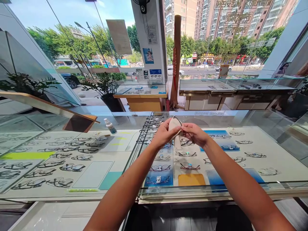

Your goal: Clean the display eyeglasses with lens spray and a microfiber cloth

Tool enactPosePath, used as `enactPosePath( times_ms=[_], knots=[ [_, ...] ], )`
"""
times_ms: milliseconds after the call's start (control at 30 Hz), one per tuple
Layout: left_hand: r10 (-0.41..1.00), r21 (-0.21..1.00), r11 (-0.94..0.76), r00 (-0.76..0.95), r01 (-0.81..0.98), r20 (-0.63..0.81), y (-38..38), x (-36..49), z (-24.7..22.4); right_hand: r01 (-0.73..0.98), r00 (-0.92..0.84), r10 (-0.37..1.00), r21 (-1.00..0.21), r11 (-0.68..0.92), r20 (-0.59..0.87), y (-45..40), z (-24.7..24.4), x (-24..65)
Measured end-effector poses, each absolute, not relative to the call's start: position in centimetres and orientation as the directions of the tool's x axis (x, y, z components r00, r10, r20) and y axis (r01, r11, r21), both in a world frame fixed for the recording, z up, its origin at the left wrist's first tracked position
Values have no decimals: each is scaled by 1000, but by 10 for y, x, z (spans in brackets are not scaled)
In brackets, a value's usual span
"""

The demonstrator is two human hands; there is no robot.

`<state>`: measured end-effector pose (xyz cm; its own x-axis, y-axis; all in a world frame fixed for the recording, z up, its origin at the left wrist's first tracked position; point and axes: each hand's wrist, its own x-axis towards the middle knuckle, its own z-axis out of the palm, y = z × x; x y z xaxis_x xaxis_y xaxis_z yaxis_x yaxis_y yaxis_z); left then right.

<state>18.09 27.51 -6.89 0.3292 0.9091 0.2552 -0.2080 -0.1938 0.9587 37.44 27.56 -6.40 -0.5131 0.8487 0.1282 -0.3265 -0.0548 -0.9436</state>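
Both my hands meet above the glass display counter (240,192). My left hand (164,133) pinches a small beige cleaning cloth (173,125) wrapped around part of a pair of thin-framed glasses (181,129). On the other side, my right hand (195,133) grips the same glasses. A small white spray bottle (110,126) lies on the glass to the left, apart from both hands.
Several pairs of glasses lie in rows under the glass on white, blue and orange pads (191,179). A rack of frames (150,130) stands just left of my hands. More showcases (207,88), potted plants (106,86) and big street windows lie behind.
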Motion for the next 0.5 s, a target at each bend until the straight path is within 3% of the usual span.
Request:
enactPosePath(
  times_ms=[233, 400, 500],
  knots=[
    [924, 927, -336, 131, -166, 359, 278, 184, -72, -305, -579, 799, -952, -24, 165, 269, -69, 364],
    [920, 945, -185, 290, -270, 263, 277, 183, -70, -299, -514, 839, -954, 19, 178, 269, -57, 376],
    [905, 945, -181, 331, -272, 268, 273, 183, -67, -281, -515, 835, -958, 48, 193, 268, -57, 376]
  ],
)
